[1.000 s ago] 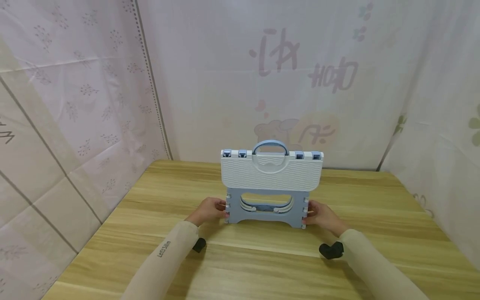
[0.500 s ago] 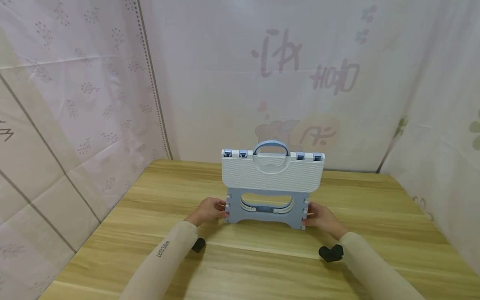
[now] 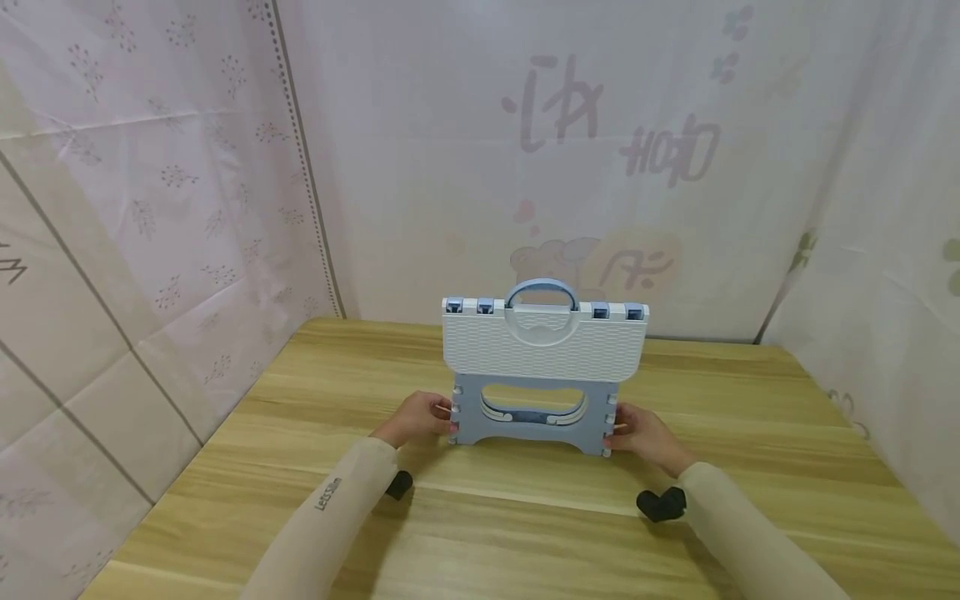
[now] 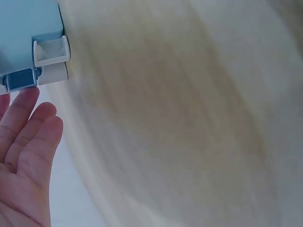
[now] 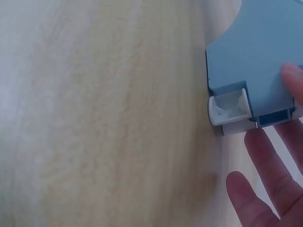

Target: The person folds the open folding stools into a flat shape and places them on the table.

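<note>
The folding stool (image 3: 546,354) stands upright and folded on the wooden table (image 3: 480,533), toward the far side, between the two hands. The left hand (image 3: 420,417) pinches its left edge, low down, and the right hand (image 3: 645,435) pinches its right edge the same way. It looks like hard plastic, so I think it is light, stiff, not easy to break, and a bit slippery. The blue handle (image 3: 542,285) on top looks best for lifting; the sides seem good for keeping it steady.
</note>
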Action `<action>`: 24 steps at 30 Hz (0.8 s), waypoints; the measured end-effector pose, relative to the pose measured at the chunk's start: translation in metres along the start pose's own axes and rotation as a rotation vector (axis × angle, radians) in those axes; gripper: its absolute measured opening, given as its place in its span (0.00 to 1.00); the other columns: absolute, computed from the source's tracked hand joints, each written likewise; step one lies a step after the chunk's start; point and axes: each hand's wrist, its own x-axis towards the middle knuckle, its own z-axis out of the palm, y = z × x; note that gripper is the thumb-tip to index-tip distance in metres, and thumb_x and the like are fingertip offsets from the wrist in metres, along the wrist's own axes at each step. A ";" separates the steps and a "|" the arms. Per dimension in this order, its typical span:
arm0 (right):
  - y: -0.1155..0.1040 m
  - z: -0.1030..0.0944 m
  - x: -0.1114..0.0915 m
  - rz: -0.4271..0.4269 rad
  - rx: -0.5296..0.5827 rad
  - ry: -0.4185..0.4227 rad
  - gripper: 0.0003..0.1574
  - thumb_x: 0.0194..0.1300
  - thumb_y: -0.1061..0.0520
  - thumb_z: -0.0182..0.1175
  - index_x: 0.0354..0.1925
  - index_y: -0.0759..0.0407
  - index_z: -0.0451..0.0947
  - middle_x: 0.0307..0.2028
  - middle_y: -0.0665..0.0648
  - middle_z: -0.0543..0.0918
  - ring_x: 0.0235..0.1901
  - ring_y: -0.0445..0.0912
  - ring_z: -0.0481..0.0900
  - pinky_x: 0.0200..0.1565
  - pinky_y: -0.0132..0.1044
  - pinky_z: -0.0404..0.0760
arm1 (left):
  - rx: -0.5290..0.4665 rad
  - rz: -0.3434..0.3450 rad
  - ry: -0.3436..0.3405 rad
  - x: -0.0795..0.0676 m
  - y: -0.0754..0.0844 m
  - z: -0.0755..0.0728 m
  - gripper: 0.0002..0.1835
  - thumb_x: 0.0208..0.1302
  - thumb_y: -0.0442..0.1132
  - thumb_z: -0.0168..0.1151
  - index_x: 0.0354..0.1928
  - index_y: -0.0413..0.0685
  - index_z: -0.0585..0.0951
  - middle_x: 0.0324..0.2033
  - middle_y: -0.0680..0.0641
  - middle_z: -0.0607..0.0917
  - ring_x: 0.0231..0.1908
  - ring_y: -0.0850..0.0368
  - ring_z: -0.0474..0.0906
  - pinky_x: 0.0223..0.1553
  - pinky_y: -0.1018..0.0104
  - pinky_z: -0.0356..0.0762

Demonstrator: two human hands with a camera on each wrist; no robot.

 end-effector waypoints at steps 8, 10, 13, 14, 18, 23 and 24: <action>0.000 0.001 0.000 -0.002 -0.010 0.020 0.34 0.57 0.69 0.66 0.58 0.83 0.64 0.50 0.76 0.78 0.48 0.63 0.80 0.46 0.46 0.82 | 0.023 -0.028 0.028 0.001 0.004 0.000 0.14 0.53 0.26 0.71 0.42 0.31 0.82 0.41 0.36 0.87 0.43 0.48 0.85 0.42 0.62 0.82; 0.000 0.001 0.000 0.000 -0.004 0.019 0.34 0.58 0.69 0.66 0.58 0.83 0.64 0.50 0.76 0.78 0.48 0.64 0.80 0.46 0.45 0.82 | 0.029 -0.034 0.040 0.001 0.004 0.000 0.13 0.52 0.26 0.71 0.41 0.31 0.82 0.40 0.37 0.87 0.42 0.48 0.85 0.41 0.63 0.83; 0.000 0.001 -0.001 -0.001 0.002 0.018 0.33 0.58 0.69 0.66 0.57 0.84 0.64 0.50 0.77 0.78 0.48 0.64 0.80 0.46 0.44 0.82 | 0.036 -0.030 0.048 0.001 0.005 0.001 0.12 0.51 0.25 0.72 0.39 0.31 0.82 0.39 0.37 0.87 0.41 0.49 0.85 0.40 0.63 0.83; 0.000 0.001 -0.001 -0.001 0.006 0.017 0.33 0.58 0.70 0.65 0.57 0.84 0.64 0.50 0.77 0.78 0.48 0.64 0.80 0.45 0.43 0.82 | 0.036 -0.029 0.048 0.001 0.005 0.001 0.12 0.51 0.25 0.72 0.39 0.31 0.82 0.38 0.37 0.87 0.41 0.49 0.85 0.40 0.63 0.83; -0.001 0.001 -0.001 -0.005 0.006 0.016 0.32 0.58 0.69 0.65 0.56 0.83 0.65 0.49 0.76 0.78 0.48 0.64 0.80 0.45 0.43 0.82 | 0.050 -0.013 0.049 0.001 0.005 0.001 0.12 0.51 0.25 0.72 0.38 0.30 0.82 0.38 0.37 0.87 0.40 0.49 0.86 0.38 0.64 0.83; -0.002 0.000 -0.001 -0.001 -0.006 0.013 0.31 0.58 0.69 0.65 0.56 0.82 0.66 0.49 0.76 0.79 0.47 0.63 0.80 0.45 0.44 0.82 | 0.082 0.017 0.022 0.003 0.005 -0.001 0.13 0.51 0.26 0.72 0.39 0.30 0.82 0.39 0.36 0.87 0.41 0.48 0.85 0.39 0.64 0.83; -0.002 0.000 -0.001 0.004 -0.007 0.012 0.32 0.57 0.68 0.66 0.56 0.82 0.66 0.49 0.75 0.79 0.47 0.63 0.80 0.45 0.44 0.82 | 0.089 0.025 0.008 0.003 0.005 -0.002 0.14 0.51 0.27 0.72 0.41 0.30 0.82 0.40 0.36 0.87 0.42 0.47 0.85 0.41 0.63 0.82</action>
